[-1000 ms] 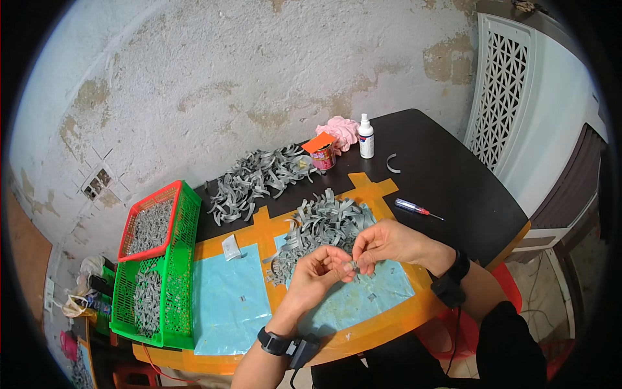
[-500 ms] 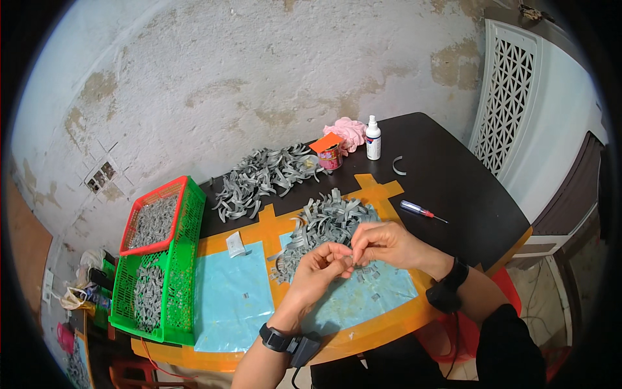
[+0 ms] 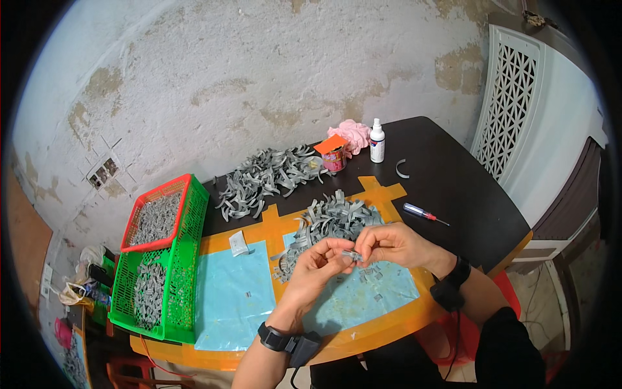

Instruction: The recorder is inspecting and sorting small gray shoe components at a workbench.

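Note:
Both hands meet over the blue sheet (image 3: 363, 311) on the table, fingertips nearly touching. Between them is a small grey strip piece (image 3: 353, 255), pinched at one end by my left hand (image 3: 322, 264) and at the other by my right hand (image 3: 391, 245). Its exact shape is partly covered by the fingers. Just beyond the hands rises a heap of curved grey strips (image 3: 337, 214). Small grey bits (image 3: 378, 297) lie scattered on the sheet near my right hand.
At left, a red basket (image 3: 154, 247) sits on a green basket (image 3: 170, 311), both holding grey pieces. A second strip pile (image 3: 259, 178) lies farther back. Near it stand a can (image 3: 334, 161), pink cloth (image 3: 352, 135) and white spray bottle (image 3: 377, 142). A screwdriver (image 3: 421, 211) lies right.
The hands stay at nearly the same place. A grey strip piece now shows between the fingertips, where it was mostly hidden before. The whole view has shifted slightly.

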`<action>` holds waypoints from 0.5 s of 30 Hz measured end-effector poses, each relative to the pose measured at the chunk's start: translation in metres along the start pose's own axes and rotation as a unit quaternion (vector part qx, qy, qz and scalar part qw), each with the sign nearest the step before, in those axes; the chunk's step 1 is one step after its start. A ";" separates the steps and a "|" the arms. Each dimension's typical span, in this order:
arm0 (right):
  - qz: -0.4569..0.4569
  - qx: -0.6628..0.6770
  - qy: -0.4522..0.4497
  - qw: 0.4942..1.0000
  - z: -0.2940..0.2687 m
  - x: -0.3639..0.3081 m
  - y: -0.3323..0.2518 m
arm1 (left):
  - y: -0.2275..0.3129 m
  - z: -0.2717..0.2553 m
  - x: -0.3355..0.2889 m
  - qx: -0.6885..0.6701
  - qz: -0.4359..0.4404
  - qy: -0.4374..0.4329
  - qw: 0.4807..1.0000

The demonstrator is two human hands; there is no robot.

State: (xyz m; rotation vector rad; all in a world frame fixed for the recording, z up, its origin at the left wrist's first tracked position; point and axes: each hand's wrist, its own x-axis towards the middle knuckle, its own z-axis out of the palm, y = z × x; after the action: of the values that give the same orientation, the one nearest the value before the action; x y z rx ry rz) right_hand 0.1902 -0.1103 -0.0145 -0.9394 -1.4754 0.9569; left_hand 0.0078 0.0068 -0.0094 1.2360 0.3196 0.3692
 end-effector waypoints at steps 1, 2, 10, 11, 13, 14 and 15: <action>-0.016 0.006 -0.001 1.000 0.000 0.000 0.002 | 0.001 0.001 0.000 -0.005 -0.001 -0.012 1.000; -0.009 0.023 0.003 1.000 0.000 0.001 0.003 | 0.001 0.001 0.000 0.004 0.016 -0.024 1.000; 0.058 0.088 0.019 0.994 0.002 -0.003 0.002 | 0.000 -0.003 -0.001 0.022 0.022 -0.058 0.998; 0.073 0.094 0.026 0.993 0.003 -0.003 0.001 | 0.000 -0.005 0.000 0.034 0.025 -0.058 0.997; 0.088 0.101 0.034 0.990 0.004 -0.002 0.002 | -0.003 -0.005 0.001 0.047 0.028 -0.059 0.997; 0.086 0.107 0.036 0.990 0.005 -0.002 0.002 | -0.005 -0.005 0.001 0.041 0.037 -0.051 0.997; 0.091 0.112 0.035 0.989 0.006 -0.001 0.003 | -0.006 -0.005 0.002 0.047 0.035 -0.022 0.998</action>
State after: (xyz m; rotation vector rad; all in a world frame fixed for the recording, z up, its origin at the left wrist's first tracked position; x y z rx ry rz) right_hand 0.1849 -0.1109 -0.0183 -0.9431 -1.2098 1.1835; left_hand 0.0079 0.0097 -0.0166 1.3486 0.2593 0.3899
